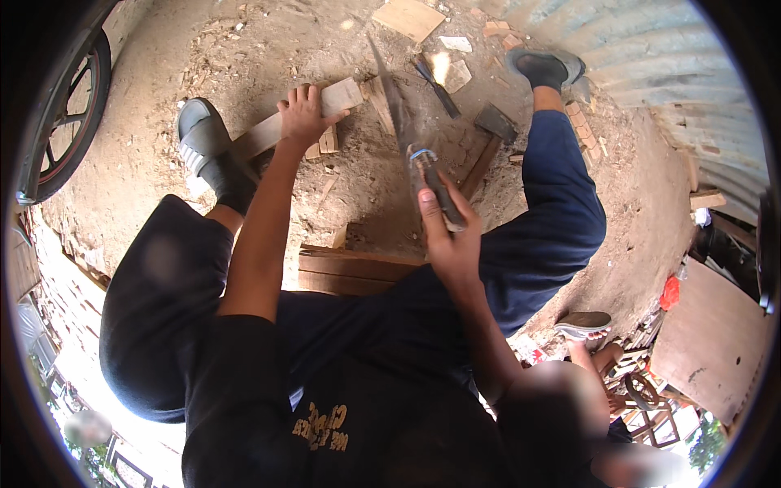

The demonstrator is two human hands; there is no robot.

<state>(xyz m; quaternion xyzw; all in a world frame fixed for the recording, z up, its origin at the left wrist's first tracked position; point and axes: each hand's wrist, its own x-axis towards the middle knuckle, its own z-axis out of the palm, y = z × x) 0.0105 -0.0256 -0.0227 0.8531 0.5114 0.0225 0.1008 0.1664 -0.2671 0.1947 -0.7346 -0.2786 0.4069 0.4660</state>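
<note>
My left hand (306,118) is clasped over a pale wooden board (264,137), fingers across its top and thumb along the near side. The board slants from beside my left sandal up to the right, with small wood blocks (329,140) under it. In my right hand (447,232) is the dark handle of a hand saw (393,93); its long tapering blade points up and away, to the right of the board. The blade is seen nearly edge-on and its teeth cannot be made out. It appears apart from the board.
A hammer (495,124) and a dark flat tool (437,86) lie on the dirt floor. A square wood piece (409,19) is farther off. Wooden planks (350,270) are beneath me. A wheel (77,118) stands left, a corrugated metal wall (651,73) right. Another person (598,366) is behind right.
</note>
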